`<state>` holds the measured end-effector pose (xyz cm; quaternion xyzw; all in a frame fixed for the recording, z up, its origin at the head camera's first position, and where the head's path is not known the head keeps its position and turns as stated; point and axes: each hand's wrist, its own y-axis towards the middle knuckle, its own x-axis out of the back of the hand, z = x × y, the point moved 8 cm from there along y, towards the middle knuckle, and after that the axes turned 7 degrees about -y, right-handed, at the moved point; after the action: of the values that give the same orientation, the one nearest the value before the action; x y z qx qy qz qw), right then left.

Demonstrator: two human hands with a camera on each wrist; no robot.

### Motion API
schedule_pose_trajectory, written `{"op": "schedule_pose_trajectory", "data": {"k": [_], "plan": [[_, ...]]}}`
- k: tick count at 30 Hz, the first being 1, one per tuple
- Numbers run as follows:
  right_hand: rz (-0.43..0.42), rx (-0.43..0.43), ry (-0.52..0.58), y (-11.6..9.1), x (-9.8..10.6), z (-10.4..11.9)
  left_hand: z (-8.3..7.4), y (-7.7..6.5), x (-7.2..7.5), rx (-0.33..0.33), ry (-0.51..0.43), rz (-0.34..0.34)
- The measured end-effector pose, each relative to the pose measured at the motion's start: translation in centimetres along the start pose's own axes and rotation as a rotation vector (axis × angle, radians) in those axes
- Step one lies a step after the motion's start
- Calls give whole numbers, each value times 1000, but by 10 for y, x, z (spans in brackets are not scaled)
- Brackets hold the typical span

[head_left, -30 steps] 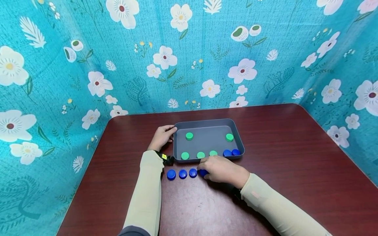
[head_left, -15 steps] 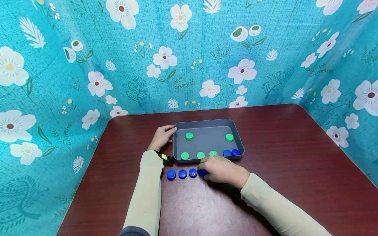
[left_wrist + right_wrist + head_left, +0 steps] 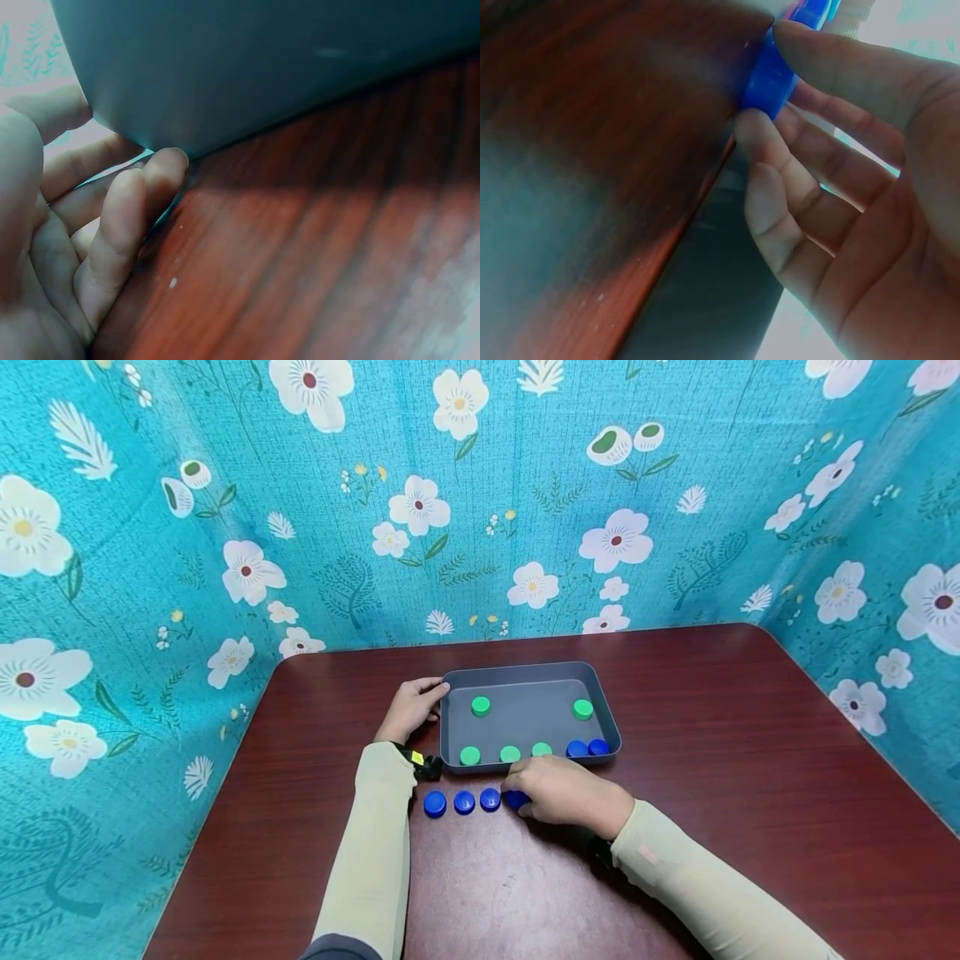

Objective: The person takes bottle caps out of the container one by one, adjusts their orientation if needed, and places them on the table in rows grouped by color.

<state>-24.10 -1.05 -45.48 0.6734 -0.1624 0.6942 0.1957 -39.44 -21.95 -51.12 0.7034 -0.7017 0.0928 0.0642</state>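
Observation:
A grey rectangular tray (image 3: 531,712) stands on the table, with several green bottle caps (image 3: 480,706) and two blue bottle caps (image 3: 577,749) inside. My left hand (image 3: 411,706) holds the tray at its left end. In the left wrist view, curled fingers (image 3: 124,217) lie against the tray's outer wall (image 3: 247,67). In front of the tray, my right hand (image 3: 566,792) pinches a blue bottle cap (image 3: 767,81) between thumb and fingers, low at the table surface. That cap is partly hidden in the head view. Three more blue caps (image 3: 464,802) lie in a row to its left.
The dark red wooden table (image 3: 712,727) extends to both sides of the tray. A blue floral curtain (image 3: 480,527) hangs behind the table and along its sides. The tray's raised front rim (image 3: 480,769) runs close behind the row of blue caps.

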Motion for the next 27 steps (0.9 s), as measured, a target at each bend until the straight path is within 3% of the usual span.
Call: {"op": "schedule_pose_trajectory", "data": {"k": [19, 27], "plan": [[-22, -51, 146, -10, 29, -18, 0, 0, 2, 7, -14, -4], [-41, -114, 94, -15, 37, -32, 3, 1, 0, 35, -17, 12]]}}
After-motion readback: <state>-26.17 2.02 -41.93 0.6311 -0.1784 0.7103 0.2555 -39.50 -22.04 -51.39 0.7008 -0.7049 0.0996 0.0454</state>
